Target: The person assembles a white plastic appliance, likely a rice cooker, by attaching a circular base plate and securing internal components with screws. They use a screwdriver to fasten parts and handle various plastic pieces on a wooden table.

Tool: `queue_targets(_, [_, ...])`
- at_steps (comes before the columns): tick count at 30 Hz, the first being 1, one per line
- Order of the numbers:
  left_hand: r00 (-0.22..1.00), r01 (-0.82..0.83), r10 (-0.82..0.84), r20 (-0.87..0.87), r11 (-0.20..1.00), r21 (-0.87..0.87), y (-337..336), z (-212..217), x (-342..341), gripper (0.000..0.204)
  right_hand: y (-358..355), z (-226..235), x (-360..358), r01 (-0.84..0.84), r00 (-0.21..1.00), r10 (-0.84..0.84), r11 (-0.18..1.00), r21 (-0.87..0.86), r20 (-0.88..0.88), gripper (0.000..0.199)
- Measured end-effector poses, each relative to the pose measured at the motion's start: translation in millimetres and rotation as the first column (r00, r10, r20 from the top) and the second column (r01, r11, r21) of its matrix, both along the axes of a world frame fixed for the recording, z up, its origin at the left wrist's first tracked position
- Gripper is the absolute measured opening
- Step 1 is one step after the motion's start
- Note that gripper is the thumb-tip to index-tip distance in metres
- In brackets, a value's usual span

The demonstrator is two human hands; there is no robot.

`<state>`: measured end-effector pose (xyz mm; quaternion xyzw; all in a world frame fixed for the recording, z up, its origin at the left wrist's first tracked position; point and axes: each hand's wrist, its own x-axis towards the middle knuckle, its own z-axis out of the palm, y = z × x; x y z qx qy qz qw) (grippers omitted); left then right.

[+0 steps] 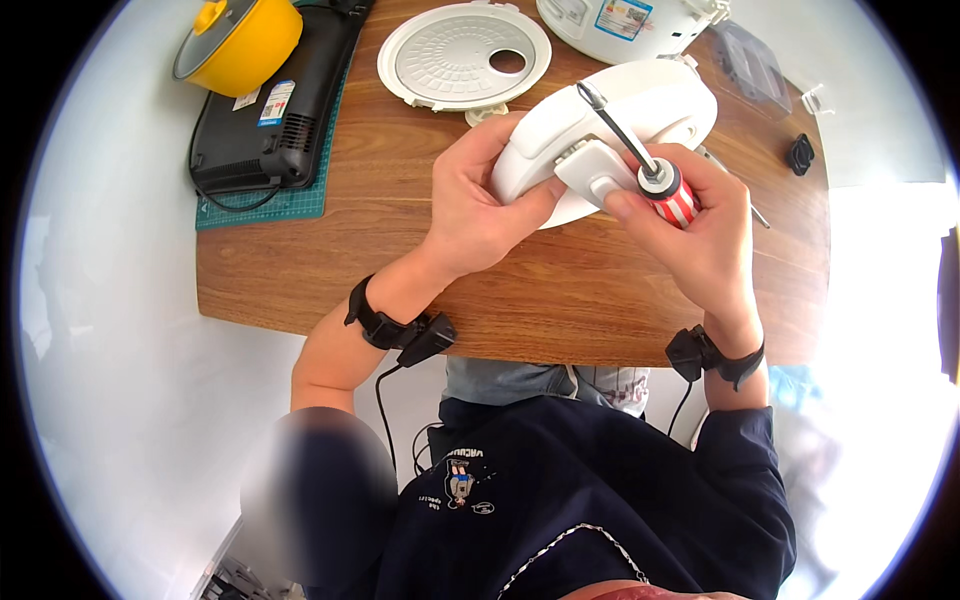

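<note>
A white rounded appliance lid [650,90] is tilted up above the wooden table between my hands. My left hand [470,205] is closed round its left edge, with the thumb along the near side. A screwdriver [677,202] with a red and white handle is gripped in my right hand [715,235], its metal shaft pointing up and left across the lid. With that same hand's thumb I press on a small white latch piece [592,172] at the lid's near edge. The fingers behind the lid are partly hidden.
A round white ribbed cover [440,65] with a hole lies at the back. The white cooker body [610,30] stands behind the lid. At left, a yellow pot [245,50] rests on a black appliance [265,140] over a green mat [305,205]. A clear plastic box [750,70] sits far right, near a small black part [800,154].
</note>
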<state>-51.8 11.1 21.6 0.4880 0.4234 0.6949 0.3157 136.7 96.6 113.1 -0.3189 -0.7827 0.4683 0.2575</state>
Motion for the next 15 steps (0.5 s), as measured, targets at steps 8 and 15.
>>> queue_targets(8, [0.99,-0.014,0.021,0.137,0.999,-0.052,4,-1,-4,0.041,15,-23,14,-0.073,0.997,0.068,0.991,0.111,0.044,0.037])
queue_targets(15, [0.95,0.069,-0.044,0.31,0.995,-0.067,14,-5,-4,0.044,31,-42,22,0.008,0.991,-0.023,0.993,0.116,0.129,0.036])
